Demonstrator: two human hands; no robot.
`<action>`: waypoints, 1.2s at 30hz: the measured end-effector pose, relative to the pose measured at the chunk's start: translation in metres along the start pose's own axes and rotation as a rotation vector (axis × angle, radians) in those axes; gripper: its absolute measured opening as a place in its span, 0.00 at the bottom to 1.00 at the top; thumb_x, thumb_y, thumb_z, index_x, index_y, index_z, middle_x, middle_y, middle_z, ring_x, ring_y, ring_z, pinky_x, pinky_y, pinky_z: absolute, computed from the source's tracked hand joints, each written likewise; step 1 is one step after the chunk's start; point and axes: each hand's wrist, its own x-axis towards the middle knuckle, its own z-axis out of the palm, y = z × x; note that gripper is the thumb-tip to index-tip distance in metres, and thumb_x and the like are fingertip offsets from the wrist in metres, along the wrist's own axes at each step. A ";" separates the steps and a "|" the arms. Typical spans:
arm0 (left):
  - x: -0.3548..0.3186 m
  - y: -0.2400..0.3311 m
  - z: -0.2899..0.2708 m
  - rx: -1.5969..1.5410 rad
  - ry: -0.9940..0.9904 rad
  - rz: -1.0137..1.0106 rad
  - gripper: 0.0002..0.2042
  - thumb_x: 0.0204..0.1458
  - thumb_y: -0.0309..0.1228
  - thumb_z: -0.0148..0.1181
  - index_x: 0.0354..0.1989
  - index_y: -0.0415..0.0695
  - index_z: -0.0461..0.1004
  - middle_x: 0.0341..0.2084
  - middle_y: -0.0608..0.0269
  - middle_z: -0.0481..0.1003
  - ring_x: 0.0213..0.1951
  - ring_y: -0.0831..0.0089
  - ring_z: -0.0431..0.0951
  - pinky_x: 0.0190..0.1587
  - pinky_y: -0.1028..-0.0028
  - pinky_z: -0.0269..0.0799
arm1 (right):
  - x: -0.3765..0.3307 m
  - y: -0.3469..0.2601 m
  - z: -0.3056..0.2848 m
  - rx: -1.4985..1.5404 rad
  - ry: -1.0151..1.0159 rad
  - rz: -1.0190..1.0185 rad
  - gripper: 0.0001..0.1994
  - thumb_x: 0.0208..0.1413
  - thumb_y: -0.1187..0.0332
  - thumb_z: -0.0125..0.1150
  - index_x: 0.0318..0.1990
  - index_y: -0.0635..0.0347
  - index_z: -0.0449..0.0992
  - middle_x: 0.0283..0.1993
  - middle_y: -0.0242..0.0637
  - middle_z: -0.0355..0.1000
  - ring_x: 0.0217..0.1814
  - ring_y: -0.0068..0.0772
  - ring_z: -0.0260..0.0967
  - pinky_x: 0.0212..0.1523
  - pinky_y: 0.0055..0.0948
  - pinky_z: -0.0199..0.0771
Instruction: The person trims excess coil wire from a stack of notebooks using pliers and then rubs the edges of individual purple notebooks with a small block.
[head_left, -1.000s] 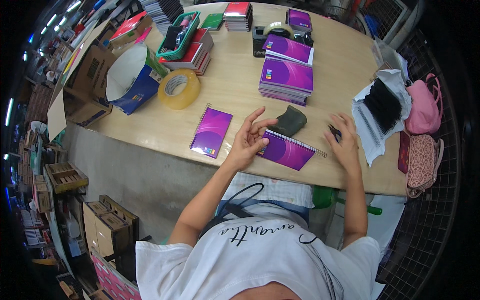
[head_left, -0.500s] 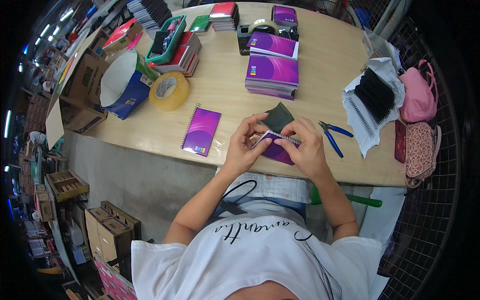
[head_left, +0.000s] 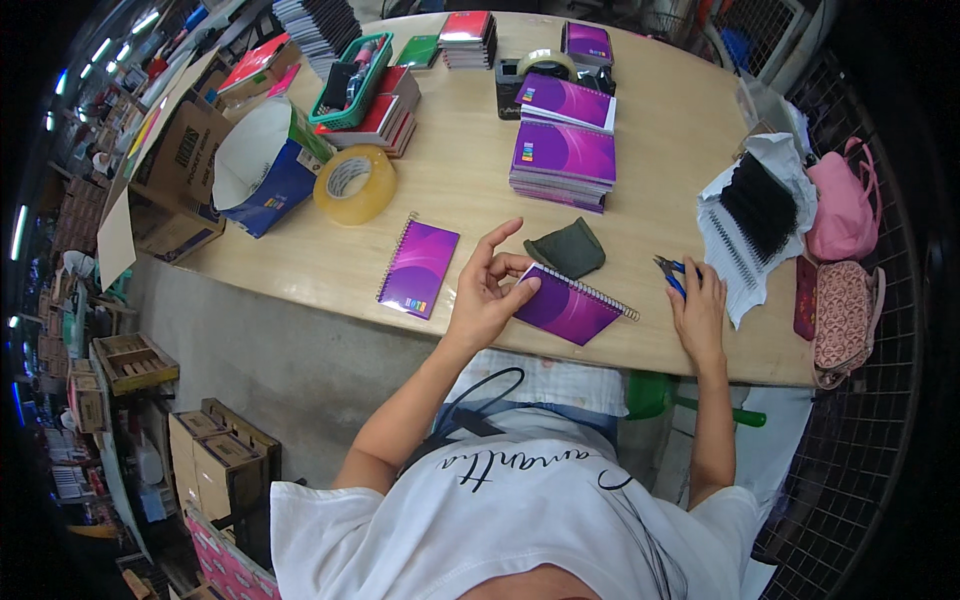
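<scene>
My left hand (head_left: 492, 300) pinches a small purple spiral notebook (head_left: 568, 308) by its upper left corner, thumb on the cover. The notebook is tilted above the table's front edge, its wire coil along the top side and sticking out past the right corner. My right hand (head_left: 700, 312) rests over the blue-handled cutting pliers (head_left: 676, 283), its fingers around the handles and the jaws pointing away to the left. Just behind the held notebook lies a dark green cloth pad (head_left: 568, 248). Another purple spiral notebook (head_left: 420, 268) lies flat to the left of my left hand.
A stack of purple notebooks (head_left: 562, 165) stands mid-table, with a tape dispenser (head_left: 508, 92) behind. Leftward are a wide tape roll (head_left: 356, 186), a cut-down blue carton (head_left: 262, 185) and a green basket (head_left: 352, 85) on red notebooks. Black coils (head_left: 760, 208) on paper and pink bags (head_left: 842, 205) sit right.
My right hand has let go of the notebook and moved right onto the pliers. The left hand keeps the notebook, whose coil now shows fully. The whole view has shifted slightly.
</scene>
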 end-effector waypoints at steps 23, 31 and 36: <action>-0.004 0.019 -0.004 0.023 0.048 -0.130 0.36 0.49 0.16 0.61 0.68 0.40 0.53 0.33 0.58 0.79 0.36 0.79 0.78 0.37 0.82 0.75 | 0.088 -0.126 -0.103 0.033 0.457 -0.985 0.12 0.50 0.65 0.57 0.42 0.51 0.79 0.39 0.27 0.70 0.48 0.25 0.68 0.67 0.52 0.52; -0.003 0.012 -0.003 0.153 0.089 -0.016 0.21 0.50 0.18 0.61 0.55 0.39 0.71 0.34 0.61 0.80 0.32 0.82 0.77 0.33 0.83 0.72 | 0.076 -0.126 -0.102 0.491 -0.272 -0.520 0.15 0.50 0.61 0.64 0.42 0.59 0.79 0.35 0.39 0.74 0.36 0.38 0.73 0.46 0.36 0.72; -0.011 0.054 -0.006 1.246 0.142 0.378 0.07 0.42 0.20 0.50 0.29 0.45 0.72 0.24 0.59 0.72 0.38 0.59 0.72 0.57 0.62 0.57 | 0.065 -0.104 -0.089 0.781 -0.117 -0.305 0.15 0.51 0.63 0.65 0.42 0.64 0.79 0.33 0.45 0.73 0.34 0.44 0.73 0.39 0.34 0.71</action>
